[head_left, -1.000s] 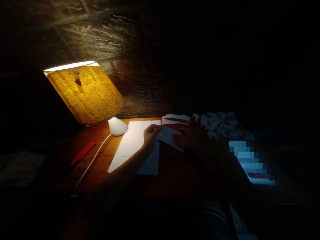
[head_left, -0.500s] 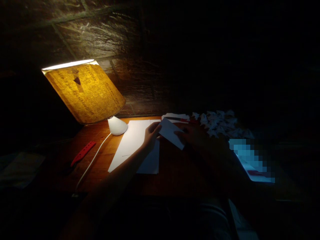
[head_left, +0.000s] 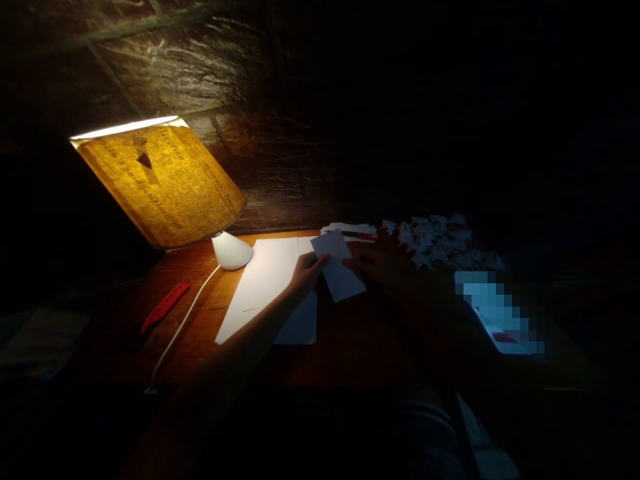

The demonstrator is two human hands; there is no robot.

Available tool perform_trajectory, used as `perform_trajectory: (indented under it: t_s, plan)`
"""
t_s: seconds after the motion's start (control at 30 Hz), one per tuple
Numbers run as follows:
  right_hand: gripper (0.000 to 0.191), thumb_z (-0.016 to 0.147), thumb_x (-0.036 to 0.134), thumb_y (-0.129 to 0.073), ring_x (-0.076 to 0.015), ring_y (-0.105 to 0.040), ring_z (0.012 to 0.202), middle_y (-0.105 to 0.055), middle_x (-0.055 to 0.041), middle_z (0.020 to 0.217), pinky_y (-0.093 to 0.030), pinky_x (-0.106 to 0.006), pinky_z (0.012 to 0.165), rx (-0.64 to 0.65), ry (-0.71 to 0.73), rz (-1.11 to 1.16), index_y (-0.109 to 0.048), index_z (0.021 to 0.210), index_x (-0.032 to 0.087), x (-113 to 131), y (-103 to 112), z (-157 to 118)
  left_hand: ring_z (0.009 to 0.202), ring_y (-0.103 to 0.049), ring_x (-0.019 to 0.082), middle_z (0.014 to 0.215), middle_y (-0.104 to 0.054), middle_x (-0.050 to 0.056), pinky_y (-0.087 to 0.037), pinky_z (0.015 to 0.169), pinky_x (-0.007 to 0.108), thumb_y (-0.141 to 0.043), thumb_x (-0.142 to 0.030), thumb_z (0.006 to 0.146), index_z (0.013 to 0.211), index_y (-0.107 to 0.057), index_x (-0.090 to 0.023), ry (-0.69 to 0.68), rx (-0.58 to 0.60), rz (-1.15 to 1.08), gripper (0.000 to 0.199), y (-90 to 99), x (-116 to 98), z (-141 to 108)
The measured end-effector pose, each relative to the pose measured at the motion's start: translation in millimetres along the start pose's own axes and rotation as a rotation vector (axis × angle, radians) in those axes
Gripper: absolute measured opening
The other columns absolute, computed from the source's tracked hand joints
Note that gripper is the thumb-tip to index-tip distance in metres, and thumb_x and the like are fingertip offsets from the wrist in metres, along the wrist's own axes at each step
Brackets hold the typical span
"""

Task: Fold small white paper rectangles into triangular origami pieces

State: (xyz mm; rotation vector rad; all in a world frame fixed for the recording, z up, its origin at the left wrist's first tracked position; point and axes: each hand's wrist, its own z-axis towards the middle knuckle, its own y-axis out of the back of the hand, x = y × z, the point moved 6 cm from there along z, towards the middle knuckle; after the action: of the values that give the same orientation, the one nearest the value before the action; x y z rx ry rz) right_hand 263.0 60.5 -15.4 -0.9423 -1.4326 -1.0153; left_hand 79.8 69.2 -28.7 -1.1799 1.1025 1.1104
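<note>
A small white sheet of paper [head_left: 341, 270] is held up between my two hands over the table. My left hand [head_left: 306, 272] pinches its left edge, thumb on top. At its right edge, my right hand [head_left: 369, 264] grips it in deep shadow, so its fingers show only partly. Under my left forearm lies a stack of larger white paper sheets [head_left: 270, 273], with a thin dark line on the top one. Just behind the held sheet are more white papers [head_left: 345, 229] with a red-and-dark tool [head_left: 367, 237] on them, too dim to name.
A lit lamp [head_left: 233, 252] with a yellow printed shade stands at the left; its white cord [head_left: 183, 323] runs to the front edge. A red-handled tool [head_left: 165, 307] lies beside it. Several folded paper pieces [head_left: 435, 240] are heaped at the back right, near a glowing screen [head_left: 500, 320].
The small sheet has turned to a steeper angle between my hands and shows more of its surface. The whole view has shifted slightly.
</note>
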Motion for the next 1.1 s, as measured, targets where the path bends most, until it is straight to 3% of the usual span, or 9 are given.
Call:
perform_trajectory:
  t_s: [0.2,0.43,0.67,0.83,0.97,1.1]
  plan:
    - [0.045,0.076,0.063,-0.08,-0.0189,-0.061,0.07,-0.065,-0.0014,0.067,-0.049,-0.031,0.065,-0.141,0.051,-0.037,-0.061,0.073,0.022,-1,10,4,0.071,-0.067,0.018,0.074,-0.07,0.003,-0.051,0.064,0.026,-0.092,-0.059,0.065,0.078,-0.073,-0.015,-0.032,0.098,-0.013,0.049,-7.0,-7,-2]
    - [0.035,0.073,0.052,-0.084,-0.0227,-0.067,0.083,-0.071,-0.0025,0.078,-0.056,-0.037,0.077,-0.118,0.052,0.122,-0.065,0.079,0.022,-2,6,6,0.071,-0.065,0.015,0.078,-0.069,0.002,-0.05,0.058,0.021,-0.093,-0.047,0.066,0.079,-0.073,-0.017,-0.042,-0.016,0.046,0.038,3.4,-6,-3]
    - [0.029,0.066,0.038,-0.085,-0.0229,-0.069,0.089,-0.074,-0.0027,0.087,-0.057,-0.041,0.088,-0.214,0.07,0.203,-0.07,0.086,0.023,-2,13,5,0.069,-0.067,0.016,0.077,-0.072,0.003,-0.048,0.053,0.02,-0.093,-0.049,0.065,0.083,-0.077,-0.016,0.026,-0.03,-0.031,0.041,6.1,-1,-2]
    - [0.028,0.066,0.04,-0.083,-0.0218,-0.067,0.084,-0.071,-0.0017,0.083,-0.055,-0.04,0.083,-0.174,0.125,0.244,-0.068,0.083,0.024,-7,13,12,0.072,-0.069,0.016,0.081,-0.074,0.004,-0.05,0.054,0.02,-0.093,-0.05,0.066,0.089,-0.079,-0.019,0.03,-0.009,-0.069,0.042,6.3,-1,-1]
    - [0.025,0.069,0.042,-0.08,-0.0208,-0.064,0.077,-0.069,-0.0028,0.078,-0.053,-0.038,0.074,-0.24,0.114,0.131,-0.065,0.073,0.023,-11,22,14,0.079,-0.071,0.018,0.084,-0.075,0.005,-0.054,0.061,0.022,-0.094,-0.048,0.065,0.088,-0.079,-0.019,-0.023,0.051,-0.068,0.039,4.3,-2,2]
    - [0.022,0.067,0.04,-0.08,-0.0231,-0.068,0.086,-0.075,-0.0054,0.087,-0.055,-0.037,0.079,-0.212,0.111,0.13,-0.07,0.074,0.022,-7,25,12,0.082,-0.072,0.018,0.087,-0.076,0.007,-0.057,0.071,0.025,-0.095,-0.044,0.067,0.084,-0.08,-0.019,-0.081,0.106,-0.085,0.033,2.0,-3,5]
